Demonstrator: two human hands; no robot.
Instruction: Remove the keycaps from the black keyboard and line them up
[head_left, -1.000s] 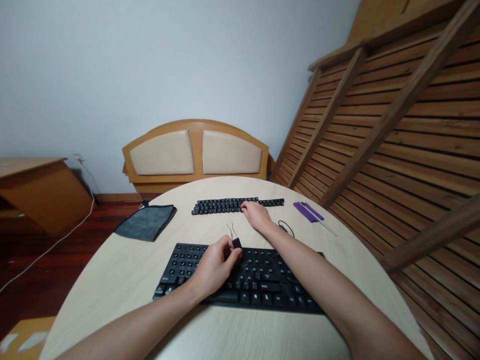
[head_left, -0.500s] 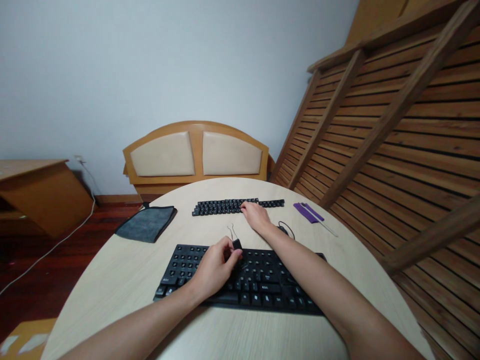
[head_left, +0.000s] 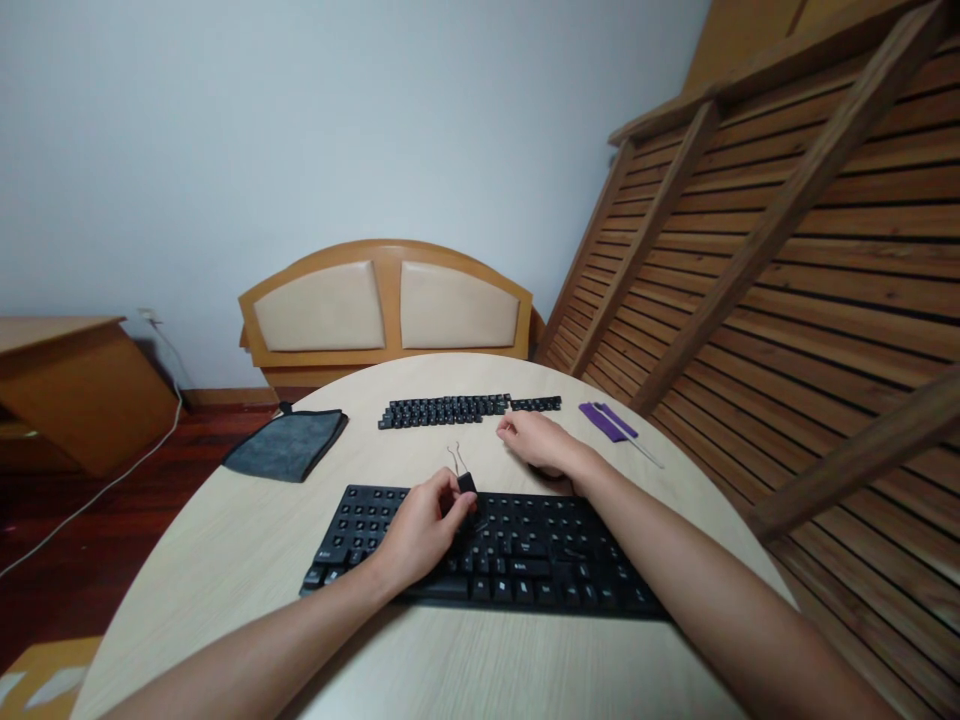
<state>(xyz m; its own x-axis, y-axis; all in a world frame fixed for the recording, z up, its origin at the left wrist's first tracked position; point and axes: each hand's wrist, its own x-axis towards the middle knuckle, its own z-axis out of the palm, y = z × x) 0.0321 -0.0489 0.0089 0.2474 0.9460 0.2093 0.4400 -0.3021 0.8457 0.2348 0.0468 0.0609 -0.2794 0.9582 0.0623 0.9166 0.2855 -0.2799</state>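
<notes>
My left hand (head_left: pixel 427 520) is closed round the black handle of a wire keycap puller (head_left: pixel 466 483), its two wire hooks pointing up and away from me. Beneath that hand lies a black keyboard (head_left: pixel 517 590), with many keycaps off its upper part and others still along the lower rows. My right hand (head_left: pixel 536 440) hovers past the keyboard's far edge, fingers curled together, with nothing visible in them. Just beyond it, loose black keycaps (head_left: pixel 435 411) stand in neat rows on the table.
The round pale table (head_left: pixel 225 600) carries a dark grey cloth (head_left: pixel 289 445) at the left. A purple cloth strip (head_left: pixel 606 422) and a thin metal-shafted tool (head_left: pixel 637 448) lie at the right. Wooden slats (head_left: pixel 750 290) lean close along the right side.
My right hand has drawn back from the keycap rows, toward the right and nearer me. My left hand keeps its hold on the keycap puller. The view has shifted slightly.
</notes>
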